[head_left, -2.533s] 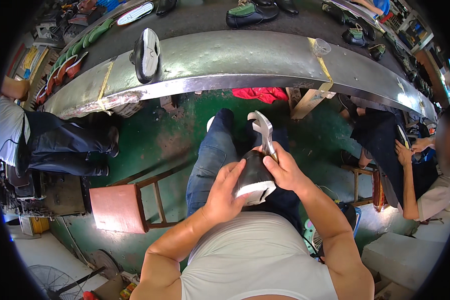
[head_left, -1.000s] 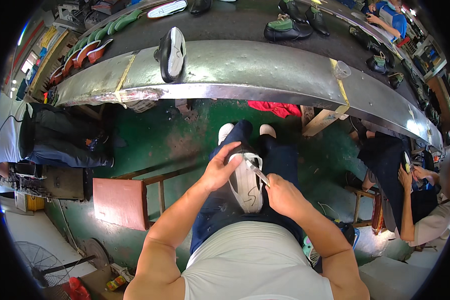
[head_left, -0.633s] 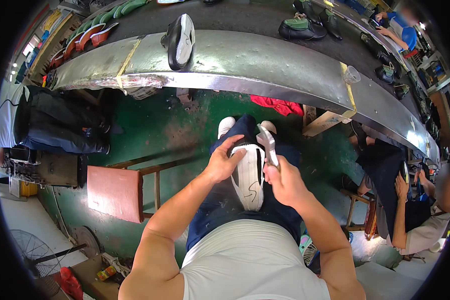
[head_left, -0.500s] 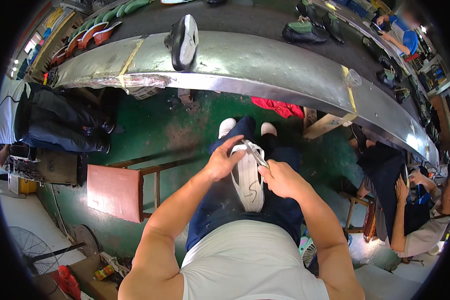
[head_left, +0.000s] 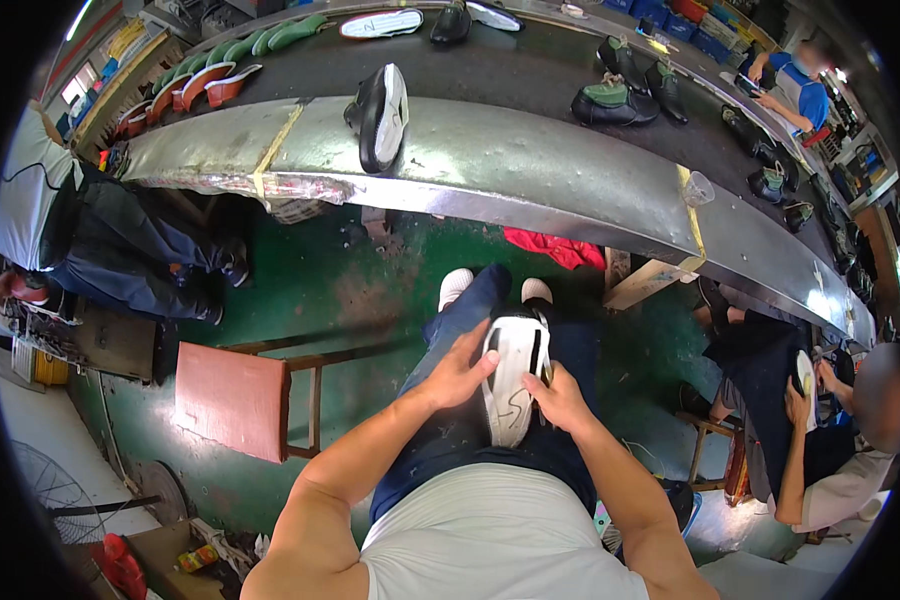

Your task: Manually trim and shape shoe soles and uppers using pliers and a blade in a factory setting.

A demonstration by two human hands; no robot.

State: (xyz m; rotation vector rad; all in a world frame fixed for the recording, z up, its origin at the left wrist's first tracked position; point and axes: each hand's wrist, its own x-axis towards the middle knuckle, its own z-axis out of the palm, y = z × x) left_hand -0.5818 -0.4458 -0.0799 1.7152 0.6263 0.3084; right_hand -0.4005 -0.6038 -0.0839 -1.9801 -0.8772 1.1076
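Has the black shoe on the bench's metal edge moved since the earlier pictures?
No. The black shoe keeps its place on the metal edge, right of the left yellow tape strip; the camera's view shifted instead.

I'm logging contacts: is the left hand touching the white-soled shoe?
Touching: the head view shows the left hand with its thumb over the edge of the shoe's white sole.

The shoe lies between the hands (stool leftward).
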